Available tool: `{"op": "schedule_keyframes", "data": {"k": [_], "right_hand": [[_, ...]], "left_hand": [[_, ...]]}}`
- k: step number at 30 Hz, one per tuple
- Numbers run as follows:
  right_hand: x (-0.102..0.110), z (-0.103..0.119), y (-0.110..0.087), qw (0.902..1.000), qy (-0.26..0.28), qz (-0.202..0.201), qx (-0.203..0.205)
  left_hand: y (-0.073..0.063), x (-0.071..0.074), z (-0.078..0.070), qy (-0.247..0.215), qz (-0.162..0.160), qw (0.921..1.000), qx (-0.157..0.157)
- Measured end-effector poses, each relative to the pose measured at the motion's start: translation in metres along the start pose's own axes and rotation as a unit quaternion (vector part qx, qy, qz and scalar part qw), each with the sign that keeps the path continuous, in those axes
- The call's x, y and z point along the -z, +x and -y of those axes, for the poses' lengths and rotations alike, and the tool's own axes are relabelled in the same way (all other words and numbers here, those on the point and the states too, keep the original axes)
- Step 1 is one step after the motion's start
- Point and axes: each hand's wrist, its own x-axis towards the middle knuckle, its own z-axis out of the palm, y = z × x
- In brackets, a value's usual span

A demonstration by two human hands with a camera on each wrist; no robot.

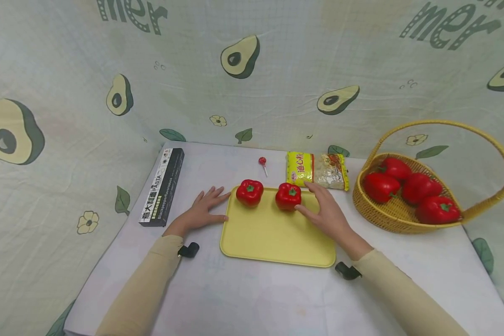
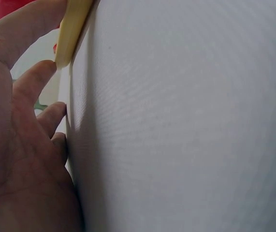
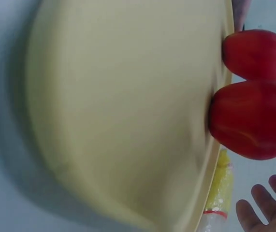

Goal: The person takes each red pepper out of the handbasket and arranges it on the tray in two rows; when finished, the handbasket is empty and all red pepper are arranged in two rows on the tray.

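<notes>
Two red bell peppers stand upright on a yellow tray point(image 1: 273, 238): the left pepper point(image 1: 249, 193) by the tray's far left corner, the right pepper point(image 1: 288, 197) near the far edge. My left hand point(image 1: 201, 212) has its fingers spread, with thumb and index finger at the tray's left edge; the left wrist view shows them against the tray rim point(image 2: 70, 36). Beside the right pepper is my right hand point(image 1: 325, 214), thumb and fingers apart. In the right wrist view its fingers point(image 3: 268, 205) are extended and clear of the nearer pepper point(image 3: 254, 120); whether the thumb touches it, I cannot tell.
A wicker basket point(image 1: 378, 217) with a tall handle stands at the right, holding several red vegetables. Behind the tray lie a yellow pasta bag point(image 1: 317, 170) and a red lollipop point(image 1: 262, 161). A black-and-white pasta box point(image 1: 163, 186) lies at the left. Patterned cloth hangs behind the table.
</notes>
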Motion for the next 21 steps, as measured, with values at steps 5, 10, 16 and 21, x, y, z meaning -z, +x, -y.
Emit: {"op": "schedule_keyframes", "data": {"k": [5, 10, 16, 21], "right_hand": [[0.007, -0.004, -0.007, 1.0, -0.003, -0.007, -0.006], [0.016, -0.007, -0.014, 0.9997, -0.002, -0.022, 0.004], [0.028, -0.014, -0.024, 0.9996, 0.0, -0.026, -0.004], [0.038, -0.021, -0.032, 0.9993, -0.001, -0.038, -0.001]], "left_hand": [[0.0, 0.001, 0.0, -0.004, 0.0, 1.0, 0.001], [0.0, 0.0, 0.003, -0.002, -0.001, 1.0, -0.003], [0.0, -0.001, 0.004, -0.004, -0.001, 1.0, -0.004], [0.0, -0.002, 0.005, 0.0, -0.003, 1.0, -0.006]]}}
